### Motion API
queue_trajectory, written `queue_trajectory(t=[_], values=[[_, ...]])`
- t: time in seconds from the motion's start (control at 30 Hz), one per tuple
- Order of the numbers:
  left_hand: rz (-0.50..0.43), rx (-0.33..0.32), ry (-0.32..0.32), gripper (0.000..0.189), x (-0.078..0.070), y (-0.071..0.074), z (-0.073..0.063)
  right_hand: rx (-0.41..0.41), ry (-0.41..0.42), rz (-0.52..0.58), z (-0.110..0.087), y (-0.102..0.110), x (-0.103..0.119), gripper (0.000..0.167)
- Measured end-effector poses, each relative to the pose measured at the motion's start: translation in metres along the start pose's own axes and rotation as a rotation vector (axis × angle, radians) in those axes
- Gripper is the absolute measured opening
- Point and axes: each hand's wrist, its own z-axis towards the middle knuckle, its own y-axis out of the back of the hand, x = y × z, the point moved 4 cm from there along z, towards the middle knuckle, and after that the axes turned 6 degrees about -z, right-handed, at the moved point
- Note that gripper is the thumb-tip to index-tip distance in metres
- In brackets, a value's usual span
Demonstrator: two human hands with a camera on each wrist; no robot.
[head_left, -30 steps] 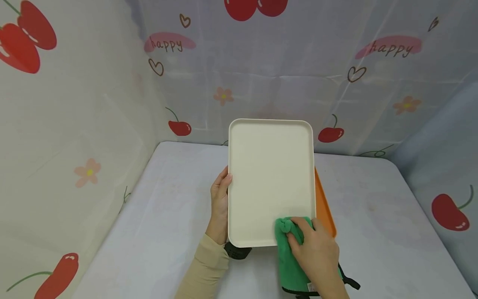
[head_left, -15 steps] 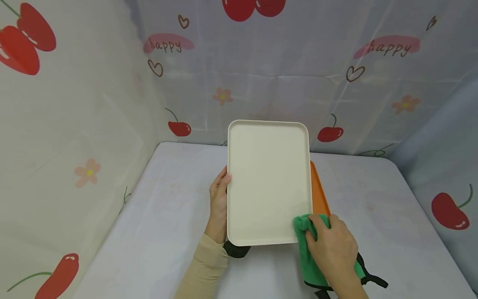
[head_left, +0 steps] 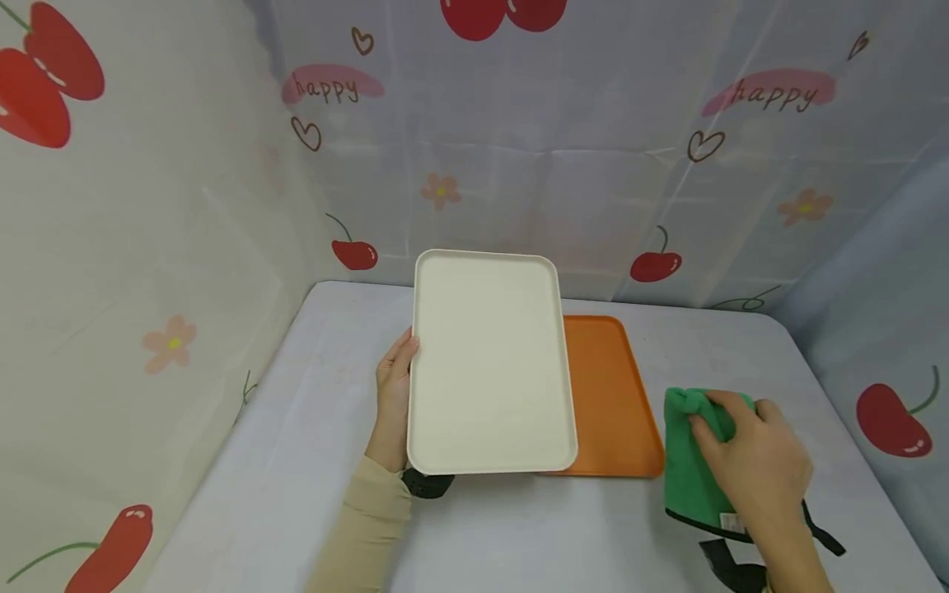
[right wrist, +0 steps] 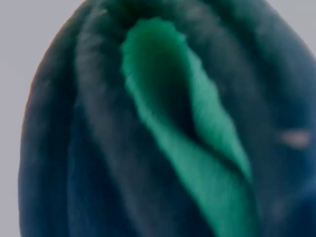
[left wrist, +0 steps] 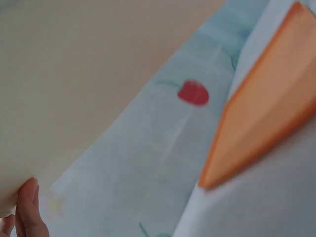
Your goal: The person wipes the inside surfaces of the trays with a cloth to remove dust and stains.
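In the head view my left hand (head_left: 393, 395) grips the left edge of a cream rectangular tray (head_left: 485, 362), held up and tilted so its inner face shows. The left wrist view shows the tray's back (left wrist: 89, 74), with fingertips (left wrist: 29, 197) at its edge. To the right, my right hand (head_left: 759, 457) pinches a bunched green cloth (head_left: 689, 469) that hangs down with dark edging. Folds of the cloth (right wrist: 158, 74) fill the right wrist view, dark and blurred. Between the two, an orange tray (head_left: 611, 403) lies on the table, its left part hidden behind the cream tray.
All of this is over a white table (head_left: 311, 428). A patterned curtain (head_left: 519, 165) with cherries, flowers and lettering hangs behind and at both sides. Dark straps (head_left: 734, 568) show near the right wrist.
My right hand has drawn the green cloth off the cream tray's lower right corner and away to the right. The cream tray has shifted left, uncovering more of the orange tray.
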Motion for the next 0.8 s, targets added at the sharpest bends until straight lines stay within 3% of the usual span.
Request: queue_trajectory(t=[0.17,0.3,0.43,0.6,0.8], values=[[0.135,-0.086,0.015,0.049,-0.017,0.037,0.02,0.183,-0.096,0.034,0.016,-0.009,-0.047,0.039],[0.216,-0.136,0.1,0.052,-0.024,0.059,0.031,0.237,-0.122,0.066,0.021,-0.02,-0.073,0.043],[0.284,-0.131,0.19,0.056,-0.029,0.071,0.031,0.298,-0.174,0.078,0.022,-0.031,-0.092,0.048],[0.333,-0.112,0.233,0.058,-0.023,0.081,0.033,0.394,-0.252,0.088,0.018,-0.052,-0.112,0.052],[0.394,-0.133,0.259,0.057,-0.007,0.098,0.044,0.515,-0.274,0.104,0.013,-0.08,-0.127,0.057]])
